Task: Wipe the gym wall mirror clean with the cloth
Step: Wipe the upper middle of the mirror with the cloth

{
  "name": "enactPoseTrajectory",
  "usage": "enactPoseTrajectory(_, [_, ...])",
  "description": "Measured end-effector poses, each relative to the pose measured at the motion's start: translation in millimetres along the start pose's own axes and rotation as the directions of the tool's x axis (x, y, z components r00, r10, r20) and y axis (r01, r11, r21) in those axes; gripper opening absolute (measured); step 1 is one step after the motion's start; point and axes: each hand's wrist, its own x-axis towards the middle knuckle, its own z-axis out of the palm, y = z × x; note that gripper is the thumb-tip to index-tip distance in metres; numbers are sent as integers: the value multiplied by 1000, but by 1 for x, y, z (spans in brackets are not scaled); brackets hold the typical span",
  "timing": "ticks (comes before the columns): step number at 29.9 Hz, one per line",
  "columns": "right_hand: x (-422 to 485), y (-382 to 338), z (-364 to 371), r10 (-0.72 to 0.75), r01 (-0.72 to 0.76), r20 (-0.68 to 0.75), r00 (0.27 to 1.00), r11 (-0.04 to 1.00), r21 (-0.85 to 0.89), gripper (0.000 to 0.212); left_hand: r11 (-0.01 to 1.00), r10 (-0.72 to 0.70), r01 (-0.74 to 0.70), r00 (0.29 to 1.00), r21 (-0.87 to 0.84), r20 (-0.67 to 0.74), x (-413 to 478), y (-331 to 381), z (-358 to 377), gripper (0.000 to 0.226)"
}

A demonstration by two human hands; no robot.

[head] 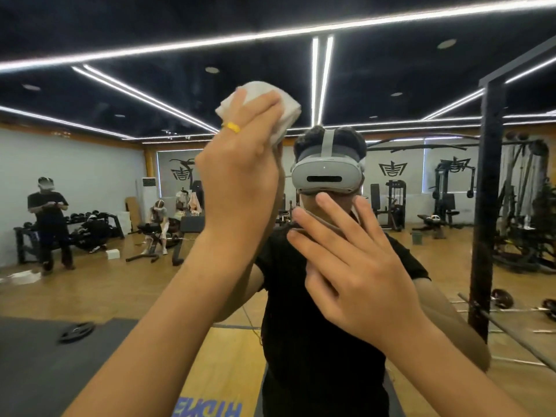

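Note:
The wall mirror [120, 182] fills nearly the whole view and reflects the gym and me in a black shirt with a headset. My left hand [240, 182] is raised high and holds a bunched white cloth [285, 115] against the glass, fingers laid over it; a yellow band sits on one finger. My right hand [355, 266] is lower and to the right, with its fingers spread and straight, fingertips on the mirror or very close to it. It holds nothing.
A black upright post [487, 206] stands at the right with a barbell [511, 311] low beside it. The reflection shows weight machines, benches, a plate on a dark mat [76, 331], and other people at the left.

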Motion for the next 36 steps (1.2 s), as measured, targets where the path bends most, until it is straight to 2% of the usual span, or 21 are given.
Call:
enactPoseTrajectory(3, [0,1,0,-5,5,-10,1000,1000,7,40,997,71,-72,997,-28,-15,6,2,7,27])
enactPoseTrajectory(7, [0,1,1,1,-1,-23,1000,1000,19,39,990,140,-139,989,-21,48,5,-26,-7,31])
enactPoseTrajectory(12, [-1,1,1,4,-3,-43,999,1000,31,40,993,-107,109,993,42,-45,-5,-79,-34,30])
enactPoseTrajectory(15, [-1,-1,3,6,-4,-48,999,1000,29,39,988,-151,152,987,9,-53,-2,-67,-26,29])
enactPoseTrajectory(22, [0,-2,2,18,-16,-56,998,999,40,38,992,64,-67,997,-105,-36,16,-2,13,27])
enactPoseTrajectory(25, [1,-2,0,6,-5,-54,999,999,35,37,981,165,-165,986,-99,-7,17,-8,12,32])
enactPoseTrajectory(27, [1,-1,-1,0,2,-51,999,999,32,37,980,182,-181,983,-82,6,14,-25,3,31])
enactPoseTrajectory(29, [0,-1,0,-1,3,-50,999,1000,31,37,990,126,-126,992,-58,-4,6,-47,-12,27])
enactPoseTrajectory(30, [0,-1,0,-1,2,-53,999,1000,29,37,996,82,-83,997,-41,-11,3,-61,-22,32])
enactPoseTrajectory(33, [0,-2,2,3,-1,-66,998,999,34,36,996,-80,82,995,40,-52,-4,-98,-46,29])
enactPoseTrajectory(36, [0,-2,2,3,1,-81,997,999,48,36,979,-195,199,977,45,-89,-2,-102,-47,30])
